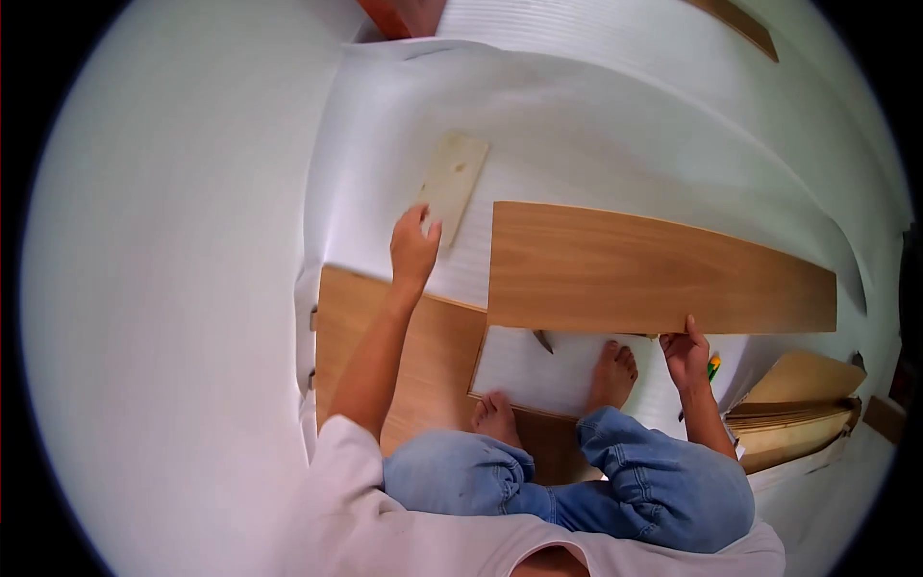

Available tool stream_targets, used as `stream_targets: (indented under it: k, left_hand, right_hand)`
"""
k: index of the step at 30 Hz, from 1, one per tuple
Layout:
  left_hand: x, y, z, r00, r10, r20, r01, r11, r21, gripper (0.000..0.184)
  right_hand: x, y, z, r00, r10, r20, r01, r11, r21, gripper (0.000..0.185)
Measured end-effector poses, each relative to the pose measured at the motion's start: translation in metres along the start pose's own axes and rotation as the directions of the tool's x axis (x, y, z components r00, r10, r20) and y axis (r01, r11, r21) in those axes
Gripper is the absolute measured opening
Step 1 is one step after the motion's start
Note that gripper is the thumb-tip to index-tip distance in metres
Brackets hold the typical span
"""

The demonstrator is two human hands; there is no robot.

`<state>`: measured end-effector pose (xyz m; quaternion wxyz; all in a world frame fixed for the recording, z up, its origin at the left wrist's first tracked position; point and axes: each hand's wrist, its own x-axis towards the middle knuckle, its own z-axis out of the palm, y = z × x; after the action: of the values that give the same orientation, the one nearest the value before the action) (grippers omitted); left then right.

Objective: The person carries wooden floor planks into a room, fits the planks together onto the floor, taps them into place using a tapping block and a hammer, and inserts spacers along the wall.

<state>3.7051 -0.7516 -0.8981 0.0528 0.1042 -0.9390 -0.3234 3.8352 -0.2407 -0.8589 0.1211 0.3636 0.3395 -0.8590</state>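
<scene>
L hand [415, 248] fwd (half-curled) nr pale board [456, 178], R hand [685, 356] gripping plank [654, 272]

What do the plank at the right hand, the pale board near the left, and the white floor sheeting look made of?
Plank: wood or wood-look laminate, smooth satin; brown grain shows. Pale board: probably bare softwood, matte, with a knot-like spot. White sheeting: perhaps plastic foam, faintly ribbed and wrinkled.

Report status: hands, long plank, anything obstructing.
Left hand open by pale wood block, contact unclear. Right hand gripping long plank. Dark pointed object at its edge, possibly obstructing.
</scene>
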Motion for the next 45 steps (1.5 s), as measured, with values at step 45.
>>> stream_targets:
  k: [45]
  left_hand:
    - [-0.001, 0.037, 0.062, 0.919, -0.179, 0.350, 0.219, 0.973, -0.078, 0.078]
  right_hand:
    - [-0.058, 0.070, -0.054, 0.724, -0.557, 0.408, 0.350, -0.213, -0.912, 0.036]
